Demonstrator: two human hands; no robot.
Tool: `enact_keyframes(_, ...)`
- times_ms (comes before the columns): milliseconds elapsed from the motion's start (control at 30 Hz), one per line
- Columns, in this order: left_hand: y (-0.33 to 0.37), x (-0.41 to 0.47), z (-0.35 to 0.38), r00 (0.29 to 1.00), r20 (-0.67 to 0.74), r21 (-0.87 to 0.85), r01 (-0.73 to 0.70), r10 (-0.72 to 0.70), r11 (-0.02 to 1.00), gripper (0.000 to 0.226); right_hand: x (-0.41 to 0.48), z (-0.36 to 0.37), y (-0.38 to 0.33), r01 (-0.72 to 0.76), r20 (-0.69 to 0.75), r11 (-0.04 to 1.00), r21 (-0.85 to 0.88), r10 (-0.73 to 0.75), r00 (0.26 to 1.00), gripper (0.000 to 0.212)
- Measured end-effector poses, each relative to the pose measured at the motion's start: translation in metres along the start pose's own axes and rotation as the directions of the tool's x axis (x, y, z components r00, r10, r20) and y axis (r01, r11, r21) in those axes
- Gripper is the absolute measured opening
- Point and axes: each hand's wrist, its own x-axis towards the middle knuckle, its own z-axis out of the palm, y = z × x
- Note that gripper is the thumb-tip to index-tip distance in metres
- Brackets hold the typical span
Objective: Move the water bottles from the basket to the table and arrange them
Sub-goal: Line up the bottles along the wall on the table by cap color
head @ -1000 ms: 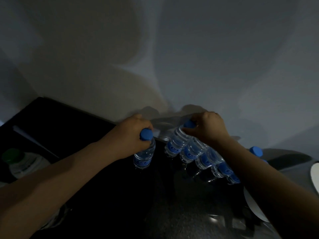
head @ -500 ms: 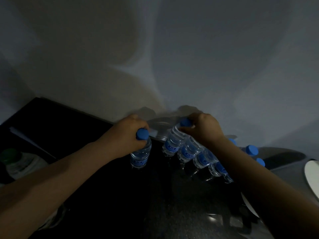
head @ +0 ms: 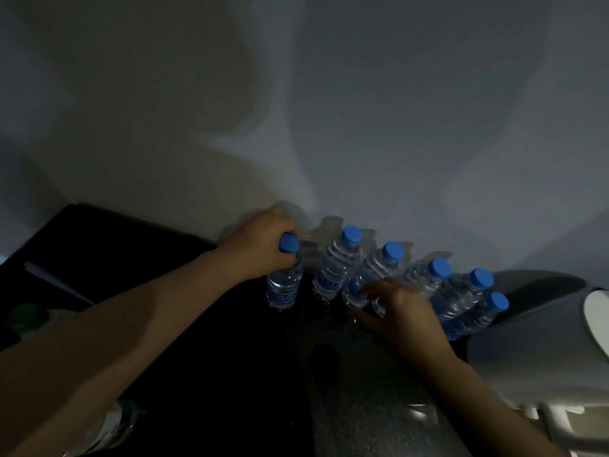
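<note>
Several clear water bottles with blue caps stand in a row on the dark table (head: pixel 250 374) against the wall. My left hand (head: pixel 263 249) grips the neck of the leftmost bottle (head: pixel 285 285), which stands on the table. Its neighbour bottle (head: pixel 336 265) stands free beside it. My right hand (head: pixel 398 308) hovers low in front of the middle bottles (head: pixel 379 268) with its fingers spread, holding nothing. Further bottles (head: pixel 461 291) continue the row to the right. No basket can be made out.
A large bottle with a green cap (head: pixel 26 319) sits at the far left. Another clear bottle (head: pixel 112 427) lies under my left forearm. A white rounded object (head: pixel 596 321) and a white frame (head: pixel 553 420) are at the right. The wall rises right behind the row.
My right hand has let go of the second bottle's cap and dropped back toward me, fingers now spread. My left hand still holds the leftmost bottle, shifted slightly toward the wall.
</note>
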Motion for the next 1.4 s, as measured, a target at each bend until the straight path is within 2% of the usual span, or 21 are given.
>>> enact_keyframes(100, 0.004, 0.015, -0.004, 1.000, 0.023, 0.015, -0.019, 0.018, 1.000, 0.022, -0.008, 0.011, 0.003, -0.024, 0.062, 0.999, 0.045, 0.021, 0.998, 0.031)
enact_keyframes(533, 0.011, 0.049, 0.004, 0.996, 0.084, 0.019, 0.014, -0.015, 1.000, 0.024, -0.019, 0.026, 0.017, -0.124, 0.082, 0.988, 0.093, 0.116, 0.990, 0.030)
enact_keyframes(933, 0.004, 0.056, 0.006, 0.998, 0.060, 0.006, 0.012, -0.012, 1.000, 0.025, -0.024, 0.032, 0.015, -0.144, 0.105, 0.986, 0.080, 0.135, 0.985, 0.035)
enact_keyframes(1233, 0.004, 0.048, 0.008, 0.999, 0.041, -0.005, 0.020, -0.020, 1.000, 0.027, -0.030, 0.034, 0.014, -0.160, 0.106, 0.982, 0.097, 0.150, 0.983, 0.030)
enact_keyframes(1400, 0.010, 0.042, 0.010, 1.000, 0.006, 0.029, 0.029, -0.030, 0.999, 0.037, -0.033, 0.032, 0.009, -0.161, 0.107, 0.982, 0.101, 0.150, 0.983, 0.028)
